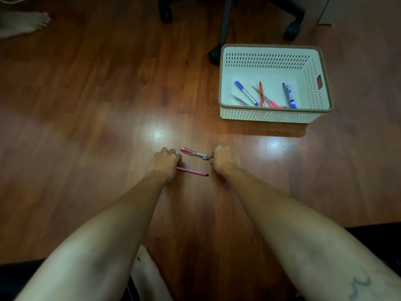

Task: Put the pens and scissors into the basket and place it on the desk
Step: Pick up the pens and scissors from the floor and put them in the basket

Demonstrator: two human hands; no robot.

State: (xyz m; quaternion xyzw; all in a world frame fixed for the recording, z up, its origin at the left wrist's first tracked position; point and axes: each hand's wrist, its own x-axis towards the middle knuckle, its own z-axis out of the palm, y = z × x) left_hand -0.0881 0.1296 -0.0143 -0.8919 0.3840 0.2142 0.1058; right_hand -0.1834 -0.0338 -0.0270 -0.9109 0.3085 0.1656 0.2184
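A cream perforated basket stands on the wooden floor at the upper right. Inside lie several pens, among them a blue-capped pen and a blue marker, plus red-handled scissors. Near the middle of the floor my left hand is closed on the left end of a thin pink pen. My right hand pinches the right end of a clear pen with a pink cap. Both pens lie low at the floor.
A black office chair base with castors stands just behind the basket's left corner. Another person's bare foot is at the far upper left. A pale cabinet edge is at the top right. Dark clothing edges the bottom corners.
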